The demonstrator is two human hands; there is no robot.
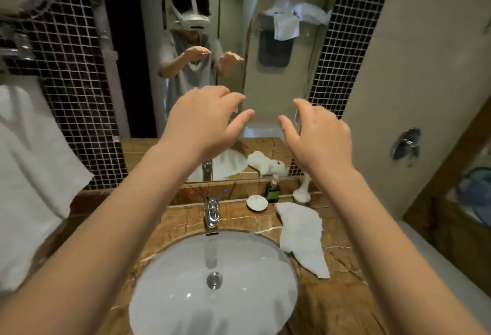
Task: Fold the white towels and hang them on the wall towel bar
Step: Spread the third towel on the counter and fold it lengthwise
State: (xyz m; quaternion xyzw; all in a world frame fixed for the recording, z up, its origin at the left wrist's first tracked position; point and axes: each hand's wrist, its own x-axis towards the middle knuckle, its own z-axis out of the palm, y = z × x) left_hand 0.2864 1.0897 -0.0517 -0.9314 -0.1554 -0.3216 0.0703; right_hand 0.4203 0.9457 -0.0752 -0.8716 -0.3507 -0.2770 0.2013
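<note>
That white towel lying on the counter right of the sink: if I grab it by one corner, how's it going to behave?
The white towel lies crumpled and flat on the marble counter, so it will probably drape limp rather than hold shape. It looks thin, likely light. Its far end lies near the small white dish, so dragging might nudge that; lifting seems safer.

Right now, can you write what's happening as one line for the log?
left hand: open, empty | right hand: open, empty | both raised above sink | white towel: on counter, unfolded, untouched | another towel: hanging at left

A white basin (170, 281) sits in the brown marble counter (332, 305), with chrome tap (212, 213), shell dish (257, 203) and dark bottle (273, 191) behind.
</note>
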